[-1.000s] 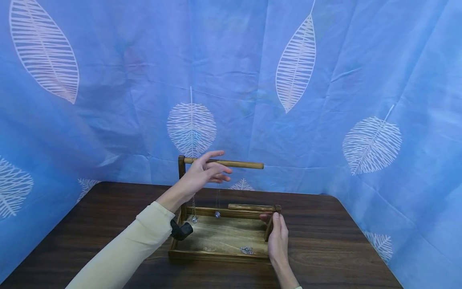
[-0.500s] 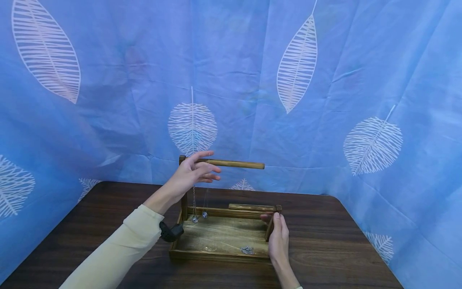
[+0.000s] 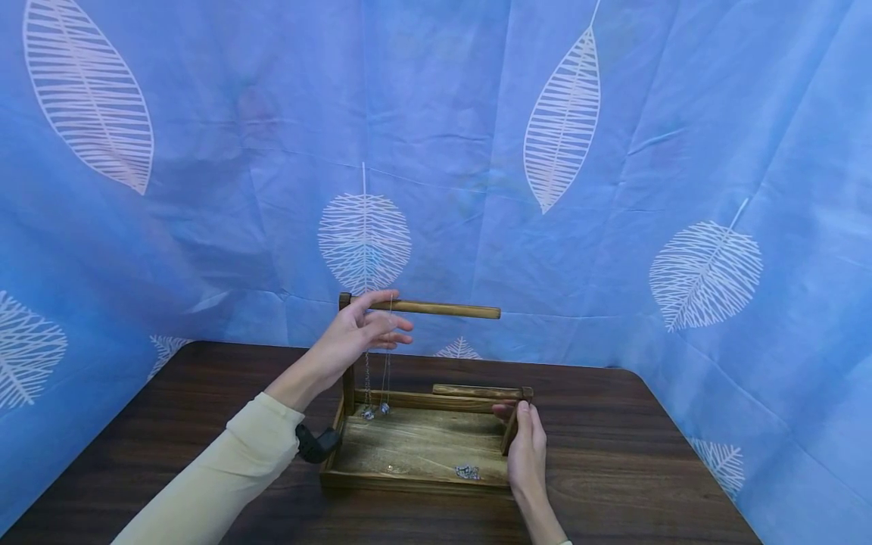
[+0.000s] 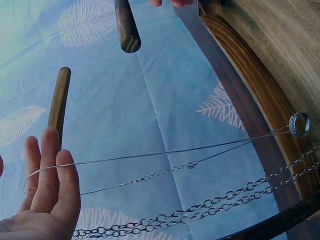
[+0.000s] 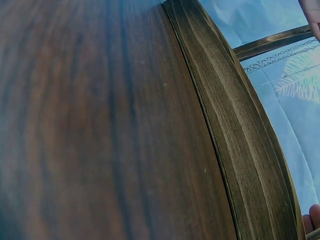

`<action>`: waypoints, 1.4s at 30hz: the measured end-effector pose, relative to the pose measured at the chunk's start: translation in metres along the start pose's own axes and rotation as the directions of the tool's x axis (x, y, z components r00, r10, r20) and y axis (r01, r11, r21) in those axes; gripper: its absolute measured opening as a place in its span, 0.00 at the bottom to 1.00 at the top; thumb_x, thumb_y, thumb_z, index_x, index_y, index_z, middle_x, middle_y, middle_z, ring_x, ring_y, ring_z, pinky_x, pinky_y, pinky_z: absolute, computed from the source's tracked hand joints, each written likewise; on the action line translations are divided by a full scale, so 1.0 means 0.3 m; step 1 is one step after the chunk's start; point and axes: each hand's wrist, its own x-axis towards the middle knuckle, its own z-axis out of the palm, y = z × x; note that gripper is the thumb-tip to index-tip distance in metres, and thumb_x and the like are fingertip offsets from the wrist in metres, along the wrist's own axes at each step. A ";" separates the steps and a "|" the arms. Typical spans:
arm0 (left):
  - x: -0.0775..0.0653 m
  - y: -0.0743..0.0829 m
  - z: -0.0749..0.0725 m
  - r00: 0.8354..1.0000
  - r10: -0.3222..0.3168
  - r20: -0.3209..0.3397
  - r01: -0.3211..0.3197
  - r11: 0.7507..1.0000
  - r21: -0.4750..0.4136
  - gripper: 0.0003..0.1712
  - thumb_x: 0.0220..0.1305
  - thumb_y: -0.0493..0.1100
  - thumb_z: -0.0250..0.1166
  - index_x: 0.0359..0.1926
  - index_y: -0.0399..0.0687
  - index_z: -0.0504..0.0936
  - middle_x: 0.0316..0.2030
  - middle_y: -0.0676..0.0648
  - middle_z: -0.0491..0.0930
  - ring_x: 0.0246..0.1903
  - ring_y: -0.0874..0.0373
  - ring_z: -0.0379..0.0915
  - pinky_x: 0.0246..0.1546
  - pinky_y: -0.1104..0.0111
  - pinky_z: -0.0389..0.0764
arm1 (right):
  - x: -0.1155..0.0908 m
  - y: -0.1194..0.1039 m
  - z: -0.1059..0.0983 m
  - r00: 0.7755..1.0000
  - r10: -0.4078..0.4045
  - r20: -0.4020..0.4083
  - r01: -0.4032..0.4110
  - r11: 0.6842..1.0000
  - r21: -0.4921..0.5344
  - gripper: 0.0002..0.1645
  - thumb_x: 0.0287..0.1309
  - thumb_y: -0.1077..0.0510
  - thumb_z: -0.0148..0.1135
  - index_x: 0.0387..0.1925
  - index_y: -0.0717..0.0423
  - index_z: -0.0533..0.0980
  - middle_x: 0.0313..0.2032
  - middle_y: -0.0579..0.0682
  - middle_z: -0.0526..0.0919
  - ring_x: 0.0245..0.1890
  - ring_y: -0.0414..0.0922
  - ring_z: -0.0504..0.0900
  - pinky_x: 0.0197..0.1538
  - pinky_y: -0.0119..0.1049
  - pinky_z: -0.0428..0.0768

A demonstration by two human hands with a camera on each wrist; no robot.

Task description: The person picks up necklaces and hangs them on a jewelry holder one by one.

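Observation:
My left hand is beside the upper bar of a wooden jewelry stand. A thin silver necklace drapes across its extended fingers. The necklace's pendant, ring-shaped in the left wrist view, hangs low over the tray. Just left of it, a thicker chain necklace hangs down from behind the hand. With thumb and fingers around it, my right hand grips the short right post of the stand; the right wrist view barely catches fingertips.
The stand's tray sits on a dark wooden table. A heap of silver jewelry lies at its front right, a tiny gold-coloured piece at front centre. A lower bar extends left from the right post. Behind hangs a blue leaf-patterned cloth.
My left hand has shifted left along the upper bar, bringing the thin necklace close to the thicker chain. Its pendant has moved left and slightly down. My right hand stays on the post.

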 end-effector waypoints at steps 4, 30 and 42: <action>-0.006 -0.003 0.007 1.000 -0.013 -0.008 0.013 1.000 0.004 0.31 0.78 0.43 0.56 0.76 0.50 0.59 0.54 0.38 0.81 0.53 0.46 0.81 0.59 0.52 0.76 | -0.001 -0.001 0.000 1.000 -0.002 0.002 0.002 1.000 0.006 0.34 0.81 0.41 0.29 0.58 0.63 0.72 0.52 0.62 0.81 0.58 0.50 0.75 0.62 0.40 0.69; -0.034 -0.155 0.037 0.996 -0.091 -0.001 0.091 0.996 0.018 0.25 0.77 0.45 0.57 0.71 0.46 0.67 0.56 0.42 0.81 0.61 0.46 0.74 0.66 0.49 0.69 | -0.002 -0.003 -0.001 1.000 -0.017 -0.006 0.017 1.000 -0.006 0.34 0.81 0.42 0.29 0.57 0.64 0.73 0.51 0.62 0.81 0.58 0.51 0.75 0.61 0.38 0.70; -0.060 -0.268 0.049 0.982 -0.189 -0.013 0.189 0.981 0.033 0.22 0.77 0.42 0.56 0.68 0.43 0.70 0.58 0.41 0.78 0.63 0.41 0.70 0.65 0.46 0.67 | -0.002 -0.003 -0.002 1.000 -0.010 -0.002 0.010 1.000 0.000 0.34 0.81 0.41 0.29 0.57 0.63 0.73 0.52 0.62 0.81 0.59 0.51 0.74 0.63 0.41 0.68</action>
